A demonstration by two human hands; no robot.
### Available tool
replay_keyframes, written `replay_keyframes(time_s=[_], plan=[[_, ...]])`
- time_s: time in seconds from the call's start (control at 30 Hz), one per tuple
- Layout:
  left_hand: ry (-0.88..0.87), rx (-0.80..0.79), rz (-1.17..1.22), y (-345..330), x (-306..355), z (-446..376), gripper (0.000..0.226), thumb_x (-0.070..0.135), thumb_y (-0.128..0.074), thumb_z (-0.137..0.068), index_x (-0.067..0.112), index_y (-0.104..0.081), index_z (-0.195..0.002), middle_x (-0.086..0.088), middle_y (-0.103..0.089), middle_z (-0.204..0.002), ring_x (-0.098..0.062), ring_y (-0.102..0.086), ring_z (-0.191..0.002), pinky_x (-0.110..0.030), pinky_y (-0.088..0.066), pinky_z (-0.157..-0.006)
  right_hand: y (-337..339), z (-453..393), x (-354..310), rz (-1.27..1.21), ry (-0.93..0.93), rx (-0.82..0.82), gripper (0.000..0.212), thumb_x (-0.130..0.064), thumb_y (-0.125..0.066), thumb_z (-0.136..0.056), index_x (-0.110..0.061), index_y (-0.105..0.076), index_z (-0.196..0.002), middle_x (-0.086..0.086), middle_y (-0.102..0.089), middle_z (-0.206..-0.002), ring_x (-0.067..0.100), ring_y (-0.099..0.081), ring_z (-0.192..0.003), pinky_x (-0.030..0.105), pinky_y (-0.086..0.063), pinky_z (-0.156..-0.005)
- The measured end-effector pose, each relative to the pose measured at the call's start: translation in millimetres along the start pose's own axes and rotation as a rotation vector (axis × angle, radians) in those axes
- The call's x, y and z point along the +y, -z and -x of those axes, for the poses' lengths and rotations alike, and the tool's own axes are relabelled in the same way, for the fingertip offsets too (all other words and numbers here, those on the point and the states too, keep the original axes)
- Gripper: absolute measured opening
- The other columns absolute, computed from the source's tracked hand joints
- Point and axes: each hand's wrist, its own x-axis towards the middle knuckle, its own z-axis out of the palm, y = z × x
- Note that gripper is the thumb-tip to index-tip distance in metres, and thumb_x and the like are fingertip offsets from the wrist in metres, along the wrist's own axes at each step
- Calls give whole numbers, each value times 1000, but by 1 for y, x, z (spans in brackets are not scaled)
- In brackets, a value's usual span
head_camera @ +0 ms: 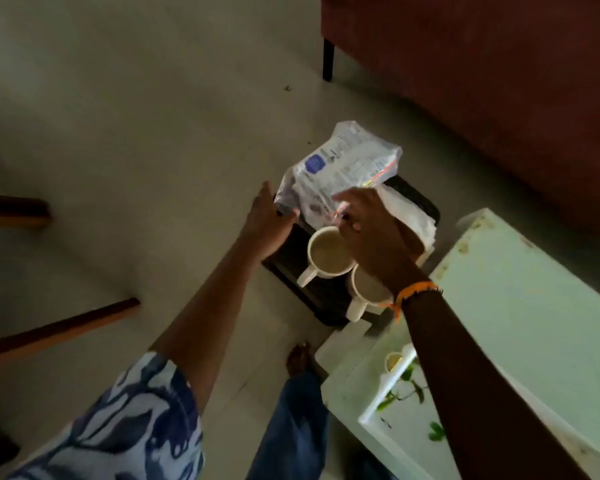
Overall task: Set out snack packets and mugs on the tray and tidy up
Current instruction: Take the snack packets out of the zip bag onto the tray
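We see a clear snack packet [336, 168] with a blue label patch and dense print on its face; the writing is too blurred for us to read any brand or word. A red strip runs along its right edge. The packet stands tilted above the far end of a dark tray [291, 271], which rests on the floor [153, 116] beside a pale green counter [534, 306].

Our right hand [371, 237] holds the packet at its lower right edge, the fingers [352, 199] pinched narrowly on the plastic. Our left hand [267, 226] is at the packet's lower left corner with the fingers [264, 192] spread wide and flat; we cannot tell whether they touch the plastic or are just beside it.

Two white mugs sit on the tray below the packet. The nearer-left mug [328, 254] holds a pale brown drink and points its handle toward us. The second mug [364, 289] is just beside it, touching or nearly so, and is partly hidden under our right wrist, which wears an orange thread band [413, 292].

A red-brown sofa [499, 81] stands behind the tray.
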Motion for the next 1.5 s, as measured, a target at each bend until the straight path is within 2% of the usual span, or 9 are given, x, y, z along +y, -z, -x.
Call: replay_keyframes(time_s=[0.1,0.23,0.67,0.83,0.97,1.13,1.23,1.37,1.5], plan=[[71,-59,147,2,9,-41,75,33,-57,-87,7,-16,-145,-17,-29,-151,-26,-41,-132,-26,-36,-104,-2,-40,10,60,-96,95,44,-7,-54,-84,-14,-46,-127,12,-32,-141,24,-35,-129,30,-32,-105],[31,-185,254,-7,14,-68,36,20,-62,-85,7,-55,-118,-8,-65,-111,-4,-66,-77,-9,-48,-51,-12,-64,27,73,-290,54,51,-12,-54,-86,-16,-37,-133,10,-17,-147,28,-37,-129,32,-34,-104],[136,-151,509,7,12,-73,32,2,-62,-81,-1,-60,-113,-26,-64,-113,-36,-64,-102,-44,-52,-90,-30,-82,35,-147,-253,73,60,1,-60,-78,-11,-31,-129,13,-29,-140,21,-36,-126,20,-40,-91],[-89,161,346,18,28,-68,23,-3,-53,-79,12,-54,-61,5,-58,-56,2,-48,-51,-20,-42,-54,-24,-84,27,-73,-331,55,50,-18,-58,-85,-15,-39,-131,11,-39,-140,25,-39,-127,29,-33,-103],[-461,342,-12,20,42,-29,27,-8,-47,-77,-4,-65,-97,-19,-67,-109,-22,-62,-99,-26,-41,-82,-12,-74,-4,-733,-488,-7,37,-32,-46,-92,-21,-42,-127,2,-56,-114,14,-56,-103,33,-44,-89],[-782,251,-169,-1,50,58,12,-4,-50,-70,-1,-61,-67,-20,-59,-126,-35,-53,-119,-43,-40,-97,16,-23,-21,-1389,-430,-54,58,-48,-49,-81,-11,-50,-127,17,-58,-127,31,-58,-114,45,-49,-97],[-901,148,-347,-30,41,114,14,-8,-67,-68,-1,-66,-80,-23,-58,-127,-40,-52,-121,-60,-44,-95,25,17,-21,-1438,-513,181,63,-29,-62,-75,-5,-44,-131,22,-53,-129,42,-54,-112,53,-45,-98],[-1010,-28,-449,-64,32,187,8,2,-69,-65,8,-67,-70,-22,-61,-124,-39,-51,-122,-55,-43,-99,36,91,-3,-1249,-635,447,29,-3,-59,-81,2,-58,-110,11,-69,-78,19,-66,-58,28,-58,-54],[-860,-273,-159,-83,22,251,24,16,-55,-67,14,-62,-90,-5,-64,-114,-17,-50,-113,-29,-41,-97,47,180,34,-1164,-646,453,38,-1,-57,-82,5,-52,-119,24,-62,-105,29,-65,-79,38,-58,-72]])
